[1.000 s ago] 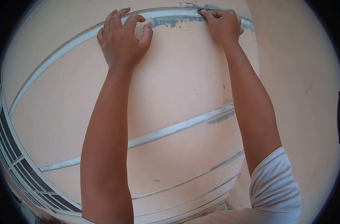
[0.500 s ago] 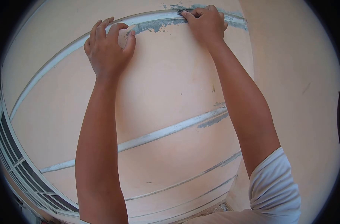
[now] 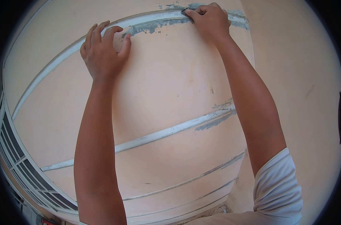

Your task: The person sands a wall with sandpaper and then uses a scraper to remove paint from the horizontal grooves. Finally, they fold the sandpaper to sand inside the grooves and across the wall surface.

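My left hand (image 3: 105, 50) is raised to the upper left part of the peach wall (image 3: 159, 82), its fingers apart and curved, holding nothing. Its fingertips lie at the lower edge of the top pale strip (image 3: 151, 17). Higher up and to the right, my right hand (image 3: 211, 22) pinches a small dark object (image 3: 184, 11) against that same strip. Most of the object is hidden by the fingers, so its kind cannot be made out. Grey patches (image 3: 151, 26) of bare surface run along the strip between my hands.
Further pale strips (image 3: 170, 131) cross the wall lower down. A barred window or grille (image 3: 24, 168) stands at the lower left. On the right, a plain wall (image 3: 290, 93) meets this one at a corner.
My left hand has shifted slightly left and down. My right hand, with the dark object, has moved a little to the right along the strip.
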A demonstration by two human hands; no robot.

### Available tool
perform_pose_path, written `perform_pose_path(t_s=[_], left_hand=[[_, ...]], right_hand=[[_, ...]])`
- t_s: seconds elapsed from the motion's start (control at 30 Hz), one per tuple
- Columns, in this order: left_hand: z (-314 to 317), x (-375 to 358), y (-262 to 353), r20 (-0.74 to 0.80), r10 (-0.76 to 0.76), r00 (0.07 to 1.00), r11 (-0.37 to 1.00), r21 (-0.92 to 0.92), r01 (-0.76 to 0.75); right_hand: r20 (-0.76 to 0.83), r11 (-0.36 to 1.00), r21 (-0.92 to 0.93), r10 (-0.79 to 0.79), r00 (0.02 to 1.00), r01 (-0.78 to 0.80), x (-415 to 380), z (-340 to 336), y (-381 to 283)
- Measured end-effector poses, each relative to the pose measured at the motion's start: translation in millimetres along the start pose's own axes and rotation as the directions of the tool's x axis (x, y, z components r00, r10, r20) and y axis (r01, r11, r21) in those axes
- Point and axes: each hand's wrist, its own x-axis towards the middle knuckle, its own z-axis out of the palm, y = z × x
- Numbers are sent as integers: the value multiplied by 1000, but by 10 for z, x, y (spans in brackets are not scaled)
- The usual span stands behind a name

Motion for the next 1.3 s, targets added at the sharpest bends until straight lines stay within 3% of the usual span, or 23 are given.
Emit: perform_pose_path(t_s=[0.07, 0.1, 0.17, 0.23, 0.27, 0.33, 0.4, 0.53, 0.63, 0.7, 0.83, 0.9, 0.93, 1.0, 1.03, 1.1, 1.13, 1.17, 1.23, 1.3], left_hand=[[-10, 6, 4, 8, -25, 1000, 1000, -8, 25], [-10, 11, 17, -2, -23, 1000, 999, -22, 23], [7, 16, -6, 2, -32, 999, 998, 46, 32], [48, 22, -60, 15, -25, 1000, 1000, 16, 25], [54, 15, -74, 14, -25, 1000, 999, 37, 24], [-10, 30, -8, 18, -17, 1000, 996, 90, 16], [-14, 32, 21, 29, -20, 999, 994, 104, 17], [-15, 36, 48, 48, -25, 999, 993, 118, 20], [-16, 35, 35, 46, -46, 998, 994, 103, 41], [-13, 35, 24, 47, -34, 998, 993, 111, 29], [-27, 41, 38, 41, -24, 999, 989, 145, 17], [-37, 64, 52, 39, -31, 999, 989, 149, 25], [-35, 65, 67, 38, -38, 999, 989, 148, 32], [-31, 53, 52, 36, -28, 999, 991, 134, 23], [-32, 70, 35, 27, -13, 1000, 993, 120, 10], [-35, 57, 51, 31, -27, 999, 990, 141, 23], [-36, 52, 57, 28, -50, 998, 986, 159, 45], [-27, 52, 33, 29, -56, 998, 986, 162, 51], [-12, 60, 0, 15, -32, 999, 996, 88, 31], [-13, 52, 13, 5, -32, 999, 992, 119, 31]], right_hand=[[72, 999, 30, -24, 997, 22, -148, -87, -557], [31, 998, 15, -57, 998, 56, -213, -93, -696], [-18, 997, -24, -73, 997, 72, -200, -172, -588], [104, 954, 225, -227, 968, 200, -185, -222, -335], [107, 957, 217, -219, 970, 192, -146, -210, -137], [-14, 977, -125, -173, 985, 170, 23, -151, 440], [38, 994, -108, 41, 998, -37, 188, -273, 939], [-31, 986, -160, 35, 999, -39, 210, -325, 1210], [-157, 990, -136, -57, 986, 36, 214, -200, 1207], [-112, 997, -24, -81, 990, 79, 200, -128, 1141], [16, 991, 14, -134, 991, 133, 222, -279, 951], [20, 995, -45, 87, 996, -86, 230, -423, 829], [25, 996, -45, 85, 996, -83, 195, -380, 776], [66, 983, 105, -155, 986, 147, 115, -304, 637], [64, 983, 109, -154, 986, 147, 128, -353, 619], [153, 999, 19, -36, 988, 33, 204, -502, 554], [134, 986, -166, 55, 989, -32, 233, -558, 482], [137, 986, -166, 49, 989, -25, 223, -532, 458], [205, 999, 0, -49, 977, 50, 167, -487, 429], [247, 1000, 2, 14, 969, -14, 207, -603, 457]])
